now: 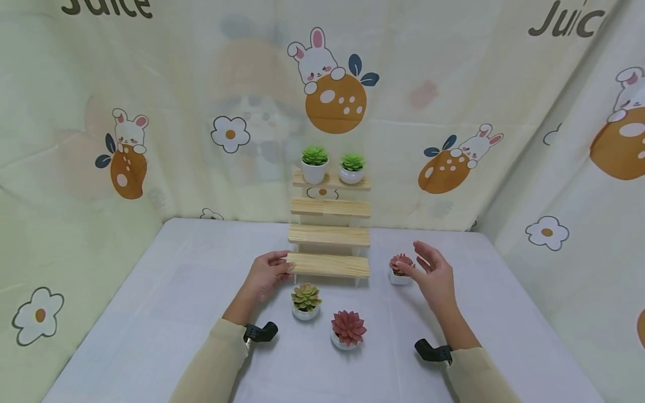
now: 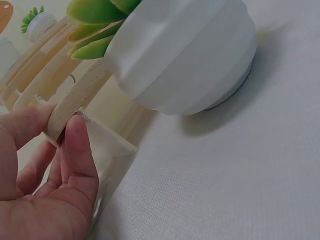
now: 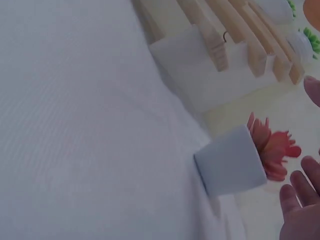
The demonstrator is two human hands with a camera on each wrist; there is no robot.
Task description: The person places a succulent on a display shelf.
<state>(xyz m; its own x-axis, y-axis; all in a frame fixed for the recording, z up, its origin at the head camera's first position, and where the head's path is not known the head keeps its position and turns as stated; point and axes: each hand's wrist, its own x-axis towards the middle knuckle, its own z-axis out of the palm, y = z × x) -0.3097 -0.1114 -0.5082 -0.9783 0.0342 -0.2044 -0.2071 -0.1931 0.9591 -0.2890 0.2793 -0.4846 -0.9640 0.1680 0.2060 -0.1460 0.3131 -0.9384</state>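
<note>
A tiered wooden shelf (image 1: 328, 265) stands at the back middle of the table. My left hand (image 1: 269, 275) pinches the left end of its lowest board, thumb on one face and fingers on the other, as the left wrist view shows. Right of the shelf sits a pink succulent in a square white pot (image 3: 232, 162). My right hand (image 1: 435, 280) is beside this plant, fingers spread and relaxed; in the right wrist view a gap shows between them and the pot. On the top board stand two green succulents, one in a taller pot (image 1: 314, 170), one in a rounder pot (image 1: 351, 176).
In front of the shelf are a yellow-green succulent (image 1: 305, 298) in a white ribbed pot and a red succulent (image 1: 348, 328) in a round white pot. White cloth (image 1: 166, 313) covers the table. A printed curtain (image 1: 191, 168) hangs behind and along the sides.
</note>
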